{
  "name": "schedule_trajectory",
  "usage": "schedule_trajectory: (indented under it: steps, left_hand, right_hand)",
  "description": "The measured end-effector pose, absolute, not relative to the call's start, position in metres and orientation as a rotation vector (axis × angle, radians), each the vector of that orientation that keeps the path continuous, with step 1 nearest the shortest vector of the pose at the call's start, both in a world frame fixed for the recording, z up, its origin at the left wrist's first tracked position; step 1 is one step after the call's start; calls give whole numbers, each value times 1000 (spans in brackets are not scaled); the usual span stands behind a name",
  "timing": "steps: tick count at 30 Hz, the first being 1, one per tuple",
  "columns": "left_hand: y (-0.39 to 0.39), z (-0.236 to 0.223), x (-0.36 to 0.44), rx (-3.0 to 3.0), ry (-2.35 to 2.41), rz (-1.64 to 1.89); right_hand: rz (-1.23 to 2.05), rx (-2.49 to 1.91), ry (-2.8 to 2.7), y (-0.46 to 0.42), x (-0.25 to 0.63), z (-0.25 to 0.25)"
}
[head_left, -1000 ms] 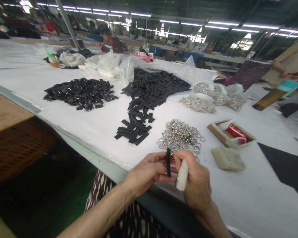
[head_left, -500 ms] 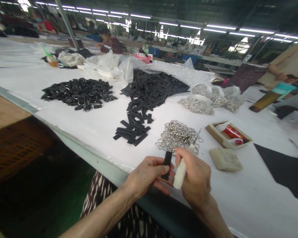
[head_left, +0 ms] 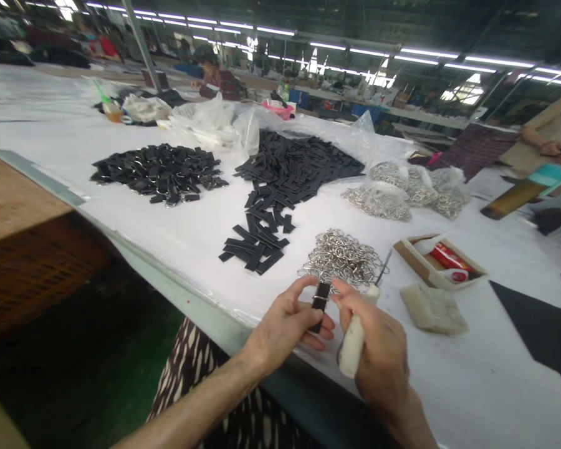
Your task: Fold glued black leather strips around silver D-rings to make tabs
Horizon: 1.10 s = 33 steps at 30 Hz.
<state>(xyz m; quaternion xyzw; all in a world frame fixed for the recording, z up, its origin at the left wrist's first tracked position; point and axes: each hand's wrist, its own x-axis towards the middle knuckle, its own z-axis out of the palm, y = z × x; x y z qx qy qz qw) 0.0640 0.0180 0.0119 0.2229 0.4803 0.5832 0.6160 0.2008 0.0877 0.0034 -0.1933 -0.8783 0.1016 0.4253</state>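
Over the table edge (head_left: pixel 168 285), my left hand (head_left: pixel 283 327) pinches a black strip (head_left: pixel 321 298), and my right hand (head_left: pixel 378 349) closes around a white-handled awl (head_left: pixel 353 348). If my pinch loosens, the strip can slip.

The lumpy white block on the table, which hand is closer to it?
Right hand: it is to the block's lower left in this view, not touching the white block. The left hand is farther away, on the right hand's other side.

Black strip (head_left: pixel 321 298) partly behind left hand (head_left: pixel 285 327), co-worker's arm (head_left: pixel 549 148) cut off at right edge
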Motion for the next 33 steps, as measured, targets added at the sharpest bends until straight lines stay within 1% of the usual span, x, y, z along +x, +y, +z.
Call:
schedule_trajectory:
  steps: [2,4,8,11,13,17,20,24,28,33]
  left_hand:
    - [17,9,63,463,1090,1364]
    - [17,8,62,408,1051,1363]
    - [20,9,58,310,953,1398]
    - [21,10,59,242,898,1470]
    - [21,10,62,196,864,1488]
    - [19,10,65,139,813,1472]
    - [19,10,64,121,791,1425]
    - [21,7,63,67,874,1382]
    - [23,6,66,104,921,1445]
    - [21,5,76,156,948,1549]
  right_hand:
    - [323,-575,-2147,87,205,-3]
    - [320,-609,-2130,86,208,-9]
    - [319,-482,-2205,84,207,-14]
    - [230,-392,-2252,83,201,-12]
    - [187,-382,-2257,83,199,-12]
    - [200,-397,-2254,84,199,-10]
    - [257,-459,-2258,83,202,-11]
    - [412,-542,-2238,81,204,-18]
    - [545,-592,-2122,74,201,-21]
    - [593,-732,-1975,65,193,-12]
